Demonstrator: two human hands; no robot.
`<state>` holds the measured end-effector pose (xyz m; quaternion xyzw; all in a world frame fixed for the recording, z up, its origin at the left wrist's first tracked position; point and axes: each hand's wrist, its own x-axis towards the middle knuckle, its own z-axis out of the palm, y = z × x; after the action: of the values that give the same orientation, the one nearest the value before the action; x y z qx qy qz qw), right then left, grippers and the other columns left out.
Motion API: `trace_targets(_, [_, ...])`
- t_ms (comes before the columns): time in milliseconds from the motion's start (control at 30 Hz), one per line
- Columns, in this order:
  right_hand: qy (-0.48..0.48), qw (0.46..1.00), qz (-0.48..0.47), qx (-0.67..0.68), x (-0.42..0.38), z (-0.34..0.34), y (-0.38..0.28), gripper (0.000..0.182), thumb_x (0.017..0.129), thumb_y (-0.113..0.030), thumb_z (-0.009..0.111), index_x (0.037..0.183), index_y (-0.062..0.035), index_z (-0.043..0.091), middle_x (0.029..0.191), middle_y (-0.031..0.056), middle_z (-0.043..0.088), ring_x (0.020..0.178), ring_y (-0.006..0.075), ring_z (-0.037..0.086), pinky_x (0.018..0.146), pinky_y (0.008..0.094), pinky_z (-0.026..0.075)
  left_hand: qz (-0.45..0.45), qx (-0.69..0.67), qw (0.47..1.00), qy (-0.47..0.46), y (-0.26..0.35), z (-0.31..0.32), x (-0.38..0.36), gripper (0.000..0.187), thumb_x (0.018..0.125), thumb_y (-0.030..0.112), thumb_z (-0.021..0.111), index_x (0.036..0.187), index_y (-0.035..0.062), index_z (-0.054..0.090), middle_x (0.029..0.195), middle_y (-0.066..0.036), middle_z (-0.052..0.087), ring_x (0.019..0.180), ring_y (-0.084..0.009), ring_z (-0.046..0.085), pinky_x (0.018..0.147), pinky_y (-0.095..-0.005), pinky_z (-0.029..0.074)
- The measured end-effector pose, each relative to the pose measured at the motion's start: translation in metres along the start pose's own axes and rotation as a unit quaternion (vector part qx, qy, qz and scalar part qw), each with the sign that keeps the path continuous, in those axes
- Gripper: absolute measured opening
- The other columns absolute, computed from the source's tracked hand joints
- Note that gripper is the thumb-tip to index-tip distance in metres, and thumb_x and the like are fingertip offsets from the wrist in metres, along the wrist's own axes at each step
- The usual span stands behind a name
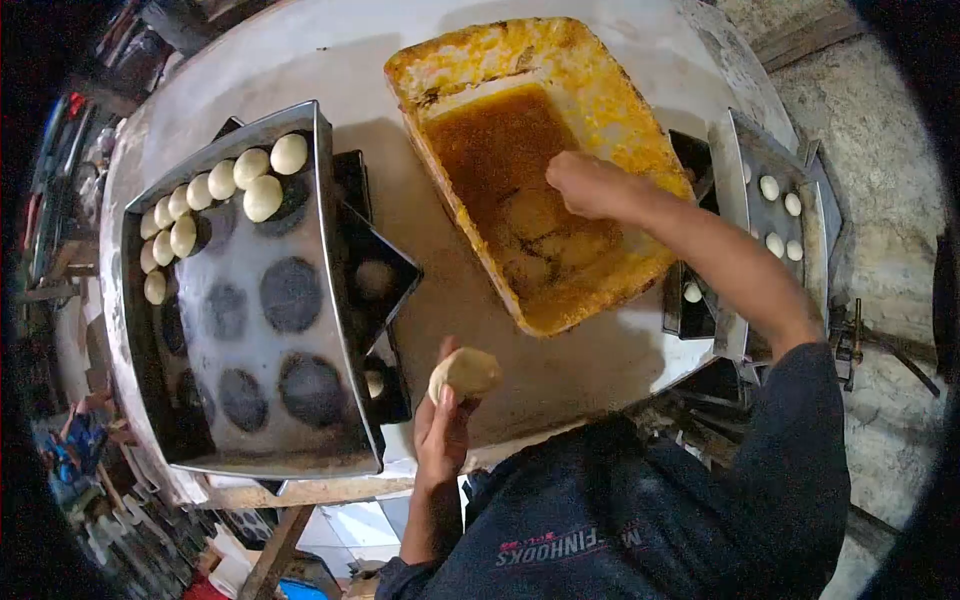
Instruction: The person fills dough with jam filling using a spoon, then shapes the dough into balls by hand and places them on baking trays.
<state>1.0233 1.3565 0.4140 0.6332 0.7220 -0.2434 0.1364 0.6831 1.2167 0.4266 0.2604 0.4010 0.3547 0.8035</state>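
In my left hand [442, 430] rests a flattened round of pale dough [466, 373], with the thumb pressed on its near edge. My right hand [590, 186] is inside a large rectangular tub [440, 175] whose walls are smeared orange-yellow. Its fingers are curled together above a brown, grainy mass [500, 130] in the bottom. Whatever those fingers hold, if anything, is hidden. To the left, a metal baking tray [240, 330] carries several pale dough balls [262, 198] in two rows along its far left part, with dark round marks across its base.
Under the left tray, more dark trays [385, 280] are stacked askew, their corners jutting toward the middle. Another stack of trays [740, 230] with small dough balls [769, 188] stands at the right, beneath my right arm. The pale tabletop [350, 60] ends just before my body.
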Motion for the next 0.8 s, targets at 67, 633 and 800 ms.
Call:
trace_targets(67, [-0.006,1.000,0.017,0.001,0.023,0.019,0.017,0.027,0.076,-0.002,0.052,0.099,-0.0012,0.066,0.100,0.0199,0.062,0.095,0.0368,0.059,0.083,0.0455,0.046,-0.026,-0.004,0.999,0.038,-0.001,-0.005,-0.002,0.061,0.099,0.031,0.045,0.149,0.0051,0.023,0.139,-0.014,0.043,0.125,-0.0239,0.044,0.103,-0.0383,0.036])
trace_targets(633, [-0.266,0.891,-0.165,0.328,-0.035,-0.027,-0.010,0.024,0.082,-0.020,0.064,0.087,0.0029,0.069,0.083,0.0143,0.070,0.071,0.0209,0.063,0.065,0.0327,0.048,0.070,-0.037,0.994,0.080,-0.002,0.007,-0.003,0.058,0.092,0.024,0.049,0.137,-0.0098,0.036,0.135,-0.021,0.047,0.123,-0.0294,0.049,0.104,-0.0408,0.038])
trace_targets(800, [-0.060,0.887,-0.172,0.424,-0.124,-0.030,-0.052,0.018,0.082,-0.013,0.065,0.092,0.0018,0.070,0.079,0.0106,0.069,0.070,0.0192,0.063,0.064,0.0313,0.047,0.070,-0.115,0.991,-0.019,0.011,0.040,-0.005,0.059,0.098,0.027,0.046,0.143,-0.0069,0.028,0.142,-0.018,0.040,0.129,-0.0250,0.043,0.106,-0.0371,0.035])
